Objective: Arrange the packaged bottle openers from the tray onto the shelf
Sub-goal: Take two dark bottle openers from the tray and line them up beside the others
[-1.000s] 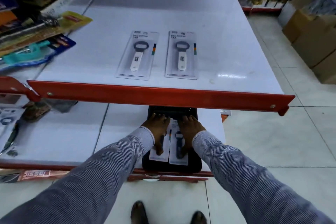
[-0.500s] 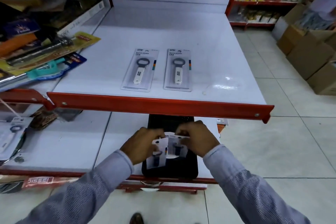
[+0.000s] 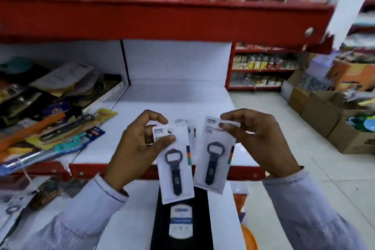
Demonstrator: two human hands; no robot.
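Observation:
My left hand (image 3: 138, 146) grips the top of a white packaged bottle opener (image 3: 176, 170) with a dark opener inside. My right hand (image 3: 255, 140) pinches the top of a second packaged bottle opener (image 3: 214, 158) of the same kind. Both packs hang upright in front of the white shelf (image 3: 174, 99), above its red front edge. Behind them on the shelf, part of another pack (image 3: 191, 130) shows between my hands. Below, the black tray (image 3: 160, 223) sits on the lower shelf with one white pack (image 3: 181, 220) lying in it.
Mixed packaged tools (image 3: 60, 134) pile on the shelf section to the left. A red shelf rail (image 3: 162, 16) runs overhead. Cardboard boxes (image 3: 324, 119) stand on the tiled floor at right. An orange object (image 3: 248, 237) sits right of the lower shelf.
Both hands have lifted one pack each out of the tray and raised them to shelf height. The camera has tilted up, so the upper shelf now shows.

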